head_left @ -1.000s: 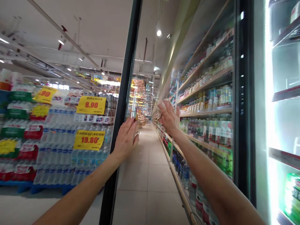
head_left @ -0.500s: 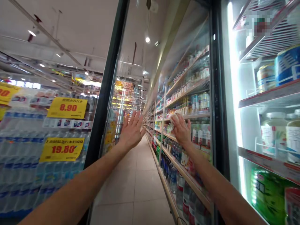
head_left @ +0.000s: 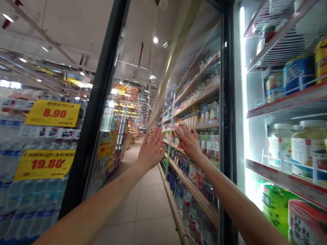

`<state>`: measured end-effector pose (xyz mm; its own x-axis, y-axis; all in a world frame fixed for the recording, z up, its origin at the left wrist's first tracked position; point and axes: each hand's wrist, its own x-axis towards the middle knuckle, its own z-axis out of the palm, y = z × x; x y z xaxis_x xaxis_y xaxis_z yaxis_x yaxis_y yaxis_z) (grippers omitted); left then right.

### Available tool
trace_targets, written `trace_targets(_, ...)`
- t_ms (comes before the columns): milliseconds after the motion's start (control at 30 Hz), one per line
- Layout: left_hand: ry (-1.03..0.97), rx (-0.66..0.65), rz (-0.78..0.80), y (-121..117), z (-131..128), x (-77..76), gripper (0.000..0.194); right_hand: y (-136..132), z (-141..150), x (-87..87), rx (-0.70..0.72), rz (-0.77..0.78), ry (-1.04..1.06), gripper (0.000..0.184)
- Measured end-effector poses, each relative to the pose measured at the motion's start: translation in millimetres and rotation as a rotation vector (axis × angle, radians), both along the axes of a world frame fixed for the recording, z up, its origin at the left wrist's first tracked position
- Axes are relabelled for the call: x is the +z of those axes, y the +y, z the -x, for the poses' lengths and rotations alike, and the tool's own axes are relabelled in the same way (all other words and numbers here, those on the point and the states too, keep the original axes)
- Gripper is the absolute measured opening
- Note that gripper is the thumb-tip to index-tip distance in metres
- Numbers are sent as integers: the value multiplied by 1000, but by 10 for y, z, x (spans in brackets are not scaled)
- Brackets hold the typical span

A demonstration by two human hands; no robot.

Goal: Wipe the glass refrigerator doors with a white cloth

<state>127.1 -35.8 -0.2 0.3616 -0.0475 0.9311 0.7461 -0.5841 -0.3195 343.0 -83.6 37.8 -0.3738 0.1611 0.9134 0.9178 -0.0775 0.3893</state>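
My left hand (head_left: 152,147) lies flat against the glass door (head_left: 95,102), fingers stretched out and holding nothing. To its right, my right hand (head_left: 188,141) is on the same pane with its fingers bent over a crumpled whitish cloth (head_left: 178,132). Most of that cloth is hidden by the fingers, so its exact kind is hard to make out. The door has a black frame and stands swung out from a lit cooler. Rows of bottles and a tiled floor show in or through the pane.
On the right, lit cooler shelves (head_left: 286,105) hold cans, white-capped bottles (head_left: 277,144), a green pack (head_left: 278,204) and a red pack (head_left: 306,221). Stacked water bottles (head_left: 30,197) with yellow price signs (head_left: 53,113) stand at the left, beyond the door.
My hands have come closer together: the left has shifted right and the right slightly left. The door's left edge sits farther left in view, and more of the cooler shows.
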Motion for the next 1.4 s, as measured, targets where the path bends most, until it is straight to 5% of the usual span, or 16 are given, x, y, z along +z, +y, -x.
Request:
trace_targets(200,11,-8,-17,11,44,-39,52,-209,-641,43,-75,-297,776,53)
trace_targets(267,-10,-6,-9,4,28,-52,52,-165,-524,-49,-50,-266,689,52)
trace_targets(400,-19,-5,-9,-2,-13,-70,50,-32,-32,-357,19,-40,29,52)
trace_targets(467,-14,-2,-7,4,-13,-77,49,-30,-9,-442,27,15,-96,52)
trace_targets(667,-7,-15,22,0,-8,-101,50,-117,-515,-496,-32,-347,743,51)
trace_targets(733,-8,-15,34,-12,-22,-128,51,-95,-445,-678,-20,-320,665,51)
trace_targets(900,73,-16,40,-23,-60,-328,53,-53,-172,-1242,58,7,22,53)
trace_targets(1067,167,-36,27,-27,-129,-642,50,-85,-343,-1271,-28,-277,516,52)
trace_targets(1133,154,-39,17,-34,-164,-754,50,-82,-281,-1320,-23,-265,487,52)
trace_targets(1267,139,-55,11,-33,-192,-920,51,-87,-104,-1567,50,15,20,51)
trace_targets(1333,147,-72,16,-25,-182,-978,50,-98,-163,-1628,47,-27,88,51)
trace_targets(1400,147,-97,20,-26,-172,-1028,50,-94,-276,-1631,24,-202,377,51)
